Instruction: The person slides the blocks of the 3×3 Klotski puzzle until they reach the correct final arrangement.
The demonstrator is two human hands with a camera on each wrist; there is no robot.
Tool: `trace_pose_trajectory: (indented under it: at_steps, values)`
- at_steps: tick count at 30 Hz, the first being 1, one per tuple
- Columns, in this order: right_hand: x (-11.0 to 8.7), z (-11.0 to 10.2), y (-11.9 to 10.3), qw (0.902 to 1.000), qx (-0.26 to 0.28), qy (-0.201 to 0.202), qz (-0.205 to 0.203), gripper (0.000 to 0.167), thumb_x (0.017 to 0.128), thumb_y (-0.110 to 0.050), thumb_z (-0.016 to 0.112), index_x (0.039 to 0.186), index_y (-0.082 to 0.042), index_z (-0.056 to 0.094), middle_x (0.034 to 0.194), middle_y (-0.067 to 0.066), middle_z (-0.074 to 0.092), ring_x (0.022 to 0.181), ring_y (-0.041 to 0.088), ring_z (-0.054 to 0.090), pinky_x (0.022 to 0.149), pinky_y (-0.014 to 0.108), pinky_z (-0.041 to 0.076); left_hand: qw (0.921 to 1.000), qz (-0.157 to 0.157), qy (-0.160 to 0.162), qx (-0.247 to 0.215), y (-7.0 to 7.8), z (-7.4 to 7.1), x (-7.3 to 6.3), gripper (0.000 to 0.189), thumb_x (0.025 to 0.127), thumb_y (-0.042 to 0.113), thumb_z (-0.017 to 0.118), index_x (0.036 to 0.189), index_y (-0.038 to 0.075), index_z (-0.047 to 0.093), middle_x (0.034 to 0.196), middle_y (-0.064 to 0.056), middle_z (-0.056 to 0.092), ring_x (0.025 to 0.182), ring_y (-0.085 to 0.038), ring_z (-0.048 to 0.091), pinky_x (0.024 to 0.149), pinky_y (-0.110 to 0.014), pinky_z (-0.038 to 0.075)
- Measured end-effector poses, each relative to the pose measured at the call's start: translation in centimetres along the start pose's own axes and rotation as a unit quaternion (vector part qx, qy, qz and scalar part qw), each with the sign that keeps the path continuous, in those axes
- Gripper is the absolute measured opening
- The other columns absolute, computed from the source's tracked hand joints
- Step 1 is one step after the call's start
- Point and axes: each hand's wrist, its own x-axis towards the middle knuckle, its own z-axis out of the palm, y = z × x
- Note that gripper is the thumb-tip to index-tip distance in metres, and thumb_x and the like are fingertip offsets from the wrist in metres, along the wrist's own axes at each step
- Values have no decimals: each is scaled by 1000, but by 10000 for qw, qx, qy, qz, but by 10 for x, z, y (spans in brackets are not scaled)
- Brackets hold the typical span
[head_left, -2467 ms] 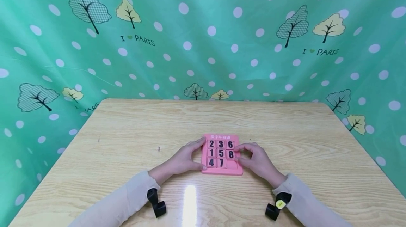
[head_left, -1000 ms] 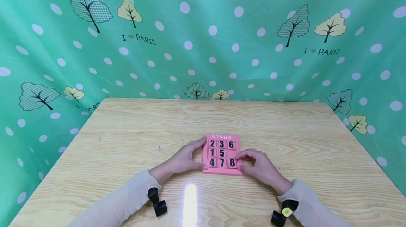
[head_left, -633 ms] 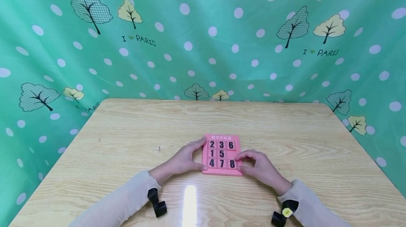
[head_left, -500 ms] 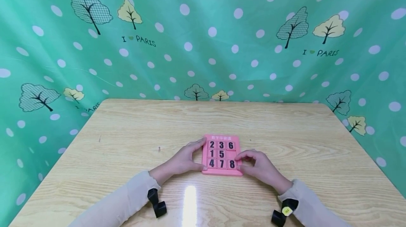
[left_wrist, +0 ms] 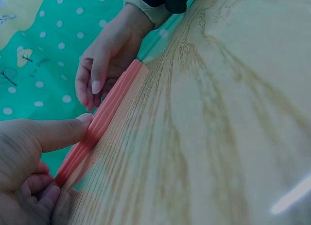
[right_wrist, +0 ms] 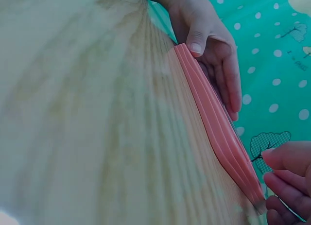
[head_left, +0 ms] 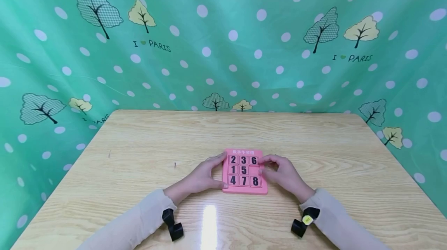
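A pink number sliding puzzle (head_left: 244,190) lies flat on the table. Its rows read 2 3 6, then 1 5 and a bare slot at the right, then 4 7 8. My left hand (head_left: 206,173) grips the left side, thumb at the lower corner and fingers at the upper one; the left wrist view shows that thumb on the puzzle's edge (left_wrist: 99,120). Over the right side is my right hand (head_left: 284,174), index fingertip at the 6 tile (head_left: 253,160), thumb beside the bare slot. In the right wrist view its thumb and fingers are apart, pinching nothing.
The wooden table (head_left: 146,137) extends around the puzzle, with a bright light reflection (head_left: 209,226) near its front. A green dotted cloth (head_left: 223,21) hangs behind. Black wrist cameras (head_left: 172,224) are strapped over both sleeves.
The 8 tile has slid from the middle right slot down to the bottom right. My right hand went down with it, then rose to the 6 tile. My left hand stays put.
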Motion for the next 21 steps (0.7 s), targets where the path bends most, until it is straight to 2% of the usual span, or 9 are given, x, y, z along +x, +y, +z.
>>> trace_pose_trajectory:
  at_steps: [6,13,21]
  values:
    - [8,4,0,9992,162,220,286,29,80,-10,72,108,-7,68,109,7,66,103,23,56,92,37,45,10000,22,-6,-37,2,-1,-2,94,73,21,81,148,7,27,154,-6,26,141,-27,22,115,-46,19]
    - [14,9,-2,9984,199,323,426,33,78,-9,73,110,-6,67,106,8,66,97,22,57,85,29,48,10000,24,-7,23,2,-1,-2,94,72,21,81,148,5,28,154,-8,26,141,-29,23,115,-47,19]
    - [18,11,-4,9980,27,410,491,31,78,-5,71,109,-7,67,103,6,65,95,20,58,84,29,49,10000,9,-31,-34,1,-2,-1,94,72,21,81,148,6,28,154,-7,26,141,-28,23,115,-47,19]
